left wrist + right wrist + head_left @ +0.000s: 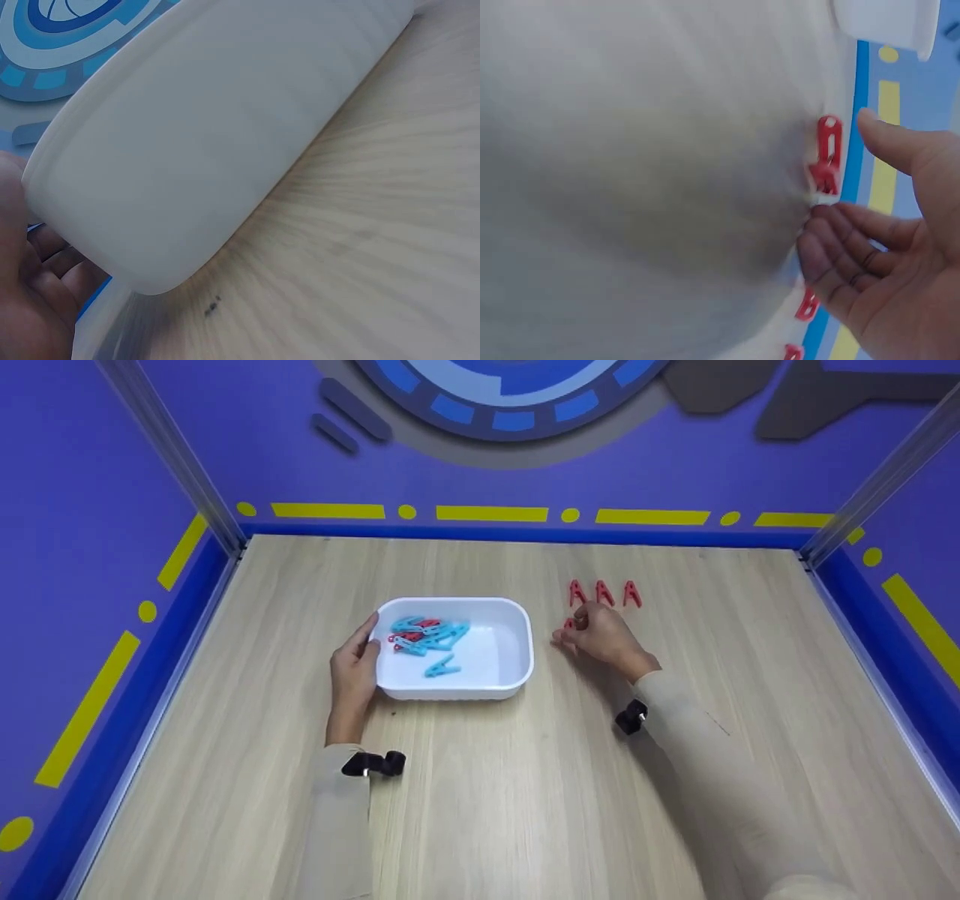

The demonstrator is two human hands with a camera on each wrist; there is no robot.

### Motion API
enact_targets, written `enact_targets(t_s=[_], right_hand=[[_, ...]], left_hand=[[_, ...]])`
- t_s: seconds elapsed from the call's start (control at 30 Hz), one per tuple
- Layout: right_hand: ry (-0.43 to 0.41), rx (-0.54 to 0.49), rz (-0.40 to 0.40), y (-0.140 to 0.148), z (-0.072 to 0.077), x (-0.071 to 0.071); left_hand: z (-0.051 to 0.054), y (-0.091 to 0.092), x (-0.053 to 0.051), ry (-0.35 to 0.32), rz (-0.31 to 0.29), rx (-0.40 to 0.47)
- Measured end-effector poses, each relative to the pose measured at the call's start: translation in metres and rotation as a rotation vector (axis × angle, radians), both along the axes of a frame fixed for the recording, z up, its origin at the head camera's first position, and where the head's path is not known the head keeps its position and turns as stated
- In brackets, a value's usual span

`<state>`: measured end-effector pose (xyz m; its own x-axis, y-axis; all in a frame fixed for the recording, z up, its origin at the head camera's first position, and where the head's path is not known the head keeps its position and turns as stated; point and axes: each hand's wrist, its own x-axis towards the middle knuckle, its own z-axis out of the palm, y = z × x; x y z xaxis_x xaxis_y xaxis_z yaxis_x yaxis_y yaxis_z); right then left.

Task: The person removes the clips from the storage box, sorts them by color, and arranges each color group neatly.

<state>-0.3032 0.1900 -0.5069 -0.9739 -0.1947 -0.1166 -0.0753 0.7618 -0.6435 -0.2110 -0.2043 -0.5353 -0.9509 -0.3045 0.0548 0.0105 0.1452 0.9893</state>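
Observation:
My left hand grips the left end of a white plastic tub. In the left wrist view the fingers are against the outside of the tub's wall. Inside lie light blue clothespins and a few red clothespins, mostly heaped at the left. To the right of the tub, my right hand is low over the table at a red clothespin, partly hidden in the head view. In the right wrist view its thumb stands apart from the bent fingers, whose tips are beside a red clothespin.
Three red clothespins lie in a row on the wooden table, just beyond my right hand. Blue panels with yellow marks enclose the table at the back and both sides. Metal posts stand at the rear corners.

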Motion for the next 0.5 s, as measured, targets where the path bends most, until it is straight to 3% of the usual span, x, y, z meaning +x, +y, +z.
enact_targets(t_s=[0.1,0.27,0.5], right_hand=[[-0.016,0.031,-0.011,-0.0054,0.004,0.003],[0.053,0.054,-0.001,-0.0065,0.0026,0.0084],[0.087,0.04,-0.063,0.0015,-0.0033,0.0055]], left_hand=[[0.0011,0.0007,-0.0005,-0.01,0.003,-0.019],[0.0016,0.0017,-0.0003,0.015,0.004,-0.035],[0.0012,0.0022,0.0013,0.009,0.006,-0.029]])
